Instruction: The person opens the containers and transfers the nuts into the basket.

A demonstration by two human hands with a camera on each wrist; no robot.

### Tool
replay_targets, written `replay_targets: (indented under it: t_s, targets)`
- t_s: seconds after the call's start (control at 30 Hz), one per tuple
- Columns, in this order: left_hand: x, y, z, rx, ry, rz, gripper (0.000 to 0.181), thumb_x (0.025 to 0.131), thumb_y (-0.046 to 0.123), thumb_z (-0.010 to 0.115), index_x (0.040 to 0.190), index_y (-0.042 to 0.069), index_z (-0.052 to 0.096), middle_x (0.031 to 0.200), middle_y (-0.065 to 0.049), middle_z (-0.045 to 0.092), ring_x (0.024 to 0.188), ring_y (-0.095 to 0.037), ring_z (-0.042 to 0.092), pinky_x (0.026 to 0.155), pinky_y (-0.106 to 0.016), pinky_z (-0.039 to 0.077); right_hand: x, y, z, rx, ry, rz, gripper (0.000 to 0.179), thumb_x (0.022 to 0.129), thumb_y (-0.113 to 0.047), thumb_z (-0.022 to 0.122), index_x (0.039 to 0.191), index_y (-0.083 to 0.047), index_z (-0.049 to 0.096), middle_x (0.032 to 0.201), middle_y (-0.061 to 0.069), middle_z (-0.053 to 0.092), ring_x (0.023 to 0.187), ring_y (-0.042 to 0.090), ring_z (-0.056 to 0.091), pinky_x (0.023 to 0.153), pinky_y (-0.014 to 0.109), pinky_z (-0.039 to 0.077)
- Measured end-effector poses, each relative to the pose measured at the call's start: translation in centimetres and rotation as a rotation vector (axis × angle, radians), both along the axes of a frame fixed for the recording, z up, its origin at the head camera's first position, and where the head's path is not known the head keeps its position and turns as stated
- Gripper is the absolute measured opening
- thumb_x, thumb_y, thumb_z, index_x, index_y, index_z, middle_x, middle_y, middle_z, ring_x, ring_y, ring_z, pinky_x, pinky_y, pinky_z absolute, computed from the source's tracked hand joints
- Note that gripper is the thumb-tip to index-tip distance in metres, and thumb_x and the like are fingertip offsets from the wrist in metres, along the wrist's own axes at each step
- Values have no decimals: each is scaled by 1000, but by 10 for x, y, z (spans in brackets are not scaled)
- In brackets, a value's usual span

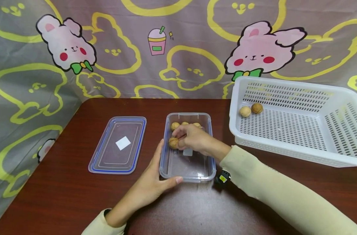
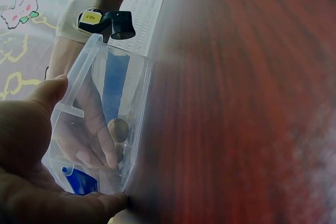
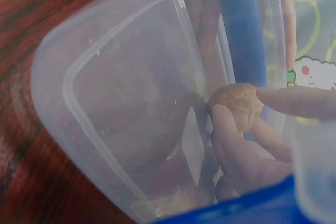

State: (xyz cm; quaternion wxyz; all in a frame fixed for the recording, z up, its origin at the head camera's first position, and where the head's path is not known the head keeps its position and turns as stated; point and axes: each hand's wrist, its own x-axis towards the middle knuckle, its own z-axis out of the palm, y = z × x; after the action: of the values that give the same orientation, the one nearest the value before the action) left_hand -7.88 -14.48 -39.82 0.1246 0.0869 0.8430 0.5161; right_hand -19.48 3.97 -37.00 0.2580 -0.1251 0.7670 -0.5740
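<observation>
My right hand [image 1: 193, 139] reaches into a clear plastic container [image 1: 188, 168] and pinches a walnut [image 1: 173, 143] near its left wall. In the right wrist view the fingertips press on that walnut [image 3: 237, 103] from both sides. Along the container's far end sit several more walnuts [image 1: 175, 126], partly hidden by the hand. My left hand [image 1: 153, 182] holds the near left corner of the container, thumb on the near rim and fingers along the left side. The left wrist view shows its thumb and fingers curved around the container wall [image 2: 79, 87].
A clear lid [image 1: 116, 160] with a blue seal and white label lies to the left. At the right stands a white perforated basket [image 1: 284, 148] with a pale walnut [image 1: 245, 112] and a browner walnut [image 1: 257, 108] inside. Behind the table hangs a patterned cloth [image 1: 190, 32].
</observation>
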Motion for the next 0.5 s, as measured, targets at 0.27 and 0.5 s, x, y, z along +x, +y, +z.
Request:
replay_targets:
  t_s: [0.27,0.5]
  targets:
    - [0,-1,-1,-3,11,-3,122,89,38,85,169,29,-7,176,-12,10,160,-32,20,128,-61,19,0,-1,-3,83,79,62,33,86,8,70,118,7,67,103,11,66,87,14,63,77,27,61]
    - [0,-1,-1,1,8,-6,122,89,37,84,169,28,-7,176,-11,10,160,-31,19,129,-60,19,2,-3,-4,114,117,103,30,87,3,74,117,2,70,96,3,65,82,10,60,73,23,56]
